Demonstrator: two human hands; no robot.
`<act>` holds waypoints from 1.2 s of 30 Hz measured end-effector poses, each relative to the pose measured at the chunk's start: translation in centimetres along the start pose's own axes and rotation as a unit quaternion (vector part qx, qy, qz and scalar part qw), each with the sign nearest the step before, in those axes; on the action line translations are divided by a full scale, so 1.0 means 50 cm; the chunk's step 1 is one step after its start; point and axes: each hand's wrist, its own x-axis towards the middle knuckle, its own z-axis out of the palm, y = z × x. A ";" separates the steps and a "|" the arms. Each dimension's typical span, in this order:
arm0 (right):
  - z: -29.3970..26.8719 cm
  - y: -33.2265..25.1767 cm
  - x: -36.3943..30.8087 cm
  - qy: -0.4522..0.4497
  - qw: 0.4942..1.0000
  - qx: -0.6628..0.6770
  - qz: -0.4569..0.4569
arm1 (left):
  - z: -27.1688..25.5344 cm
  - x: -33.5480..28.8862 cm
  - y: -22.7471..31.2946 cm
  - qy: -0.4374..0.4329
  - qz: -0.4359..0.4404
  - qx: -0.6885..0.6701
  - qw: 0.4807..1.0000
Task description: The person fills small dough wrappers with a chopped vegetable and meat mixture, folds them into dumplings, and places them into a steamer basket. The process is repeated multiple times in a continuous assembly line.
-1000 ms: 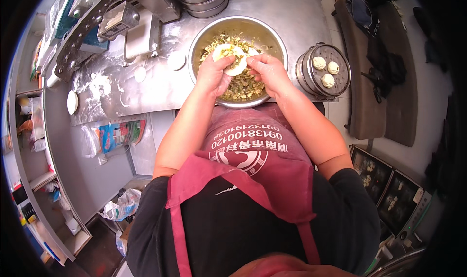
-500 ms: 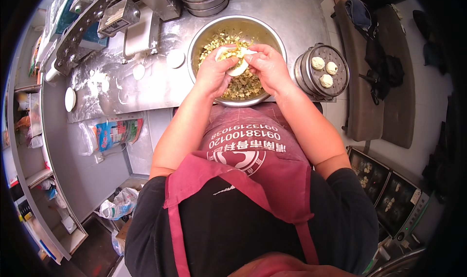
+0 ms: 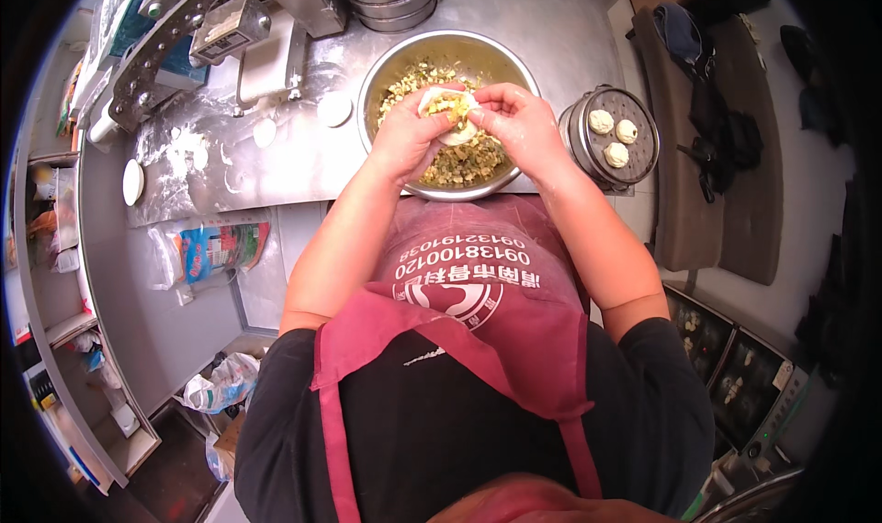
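Over a large metal bowl of chopped yellow-green filling, I hold a round white dough wrapper with a mound of the same filling on it. My left hand cups the wrapper from beneath and the left, its thumb lying by the filling. The fingers and thumb of my right hand are at the wrapper's right edge, pinching it. Its underside is hidden by my left hand.
Right of the bowl stands a round steamer with three pleated buns. Flat dough rounds lie on the floured metal table to the left. Stacked metal steamers and a machine stand farther back.
My right hand has shifted slightly right, its fingers more spread from the left hand. The wrapper is tilted more open, showing more of the filling.
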 end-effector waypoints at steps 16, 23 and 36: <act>-0.006 -0.011 -0.005 0.004 0.983 -0.181 -0.017 | 0.030 -0.008 0.041 0.058 -0.133 0.133 0.980; -0.010 -0.001 0.016 -0.033 0.997 -0.065 0.019 | 0.033 0.006 0.066 0.033 -0.187 0.148 0.971; 0.019 0.036 -0.021 0.082 0.986 -0.114 -0.094 | 0.050 -0.006 -0.014 0.115 -0.037 -0.039 0.992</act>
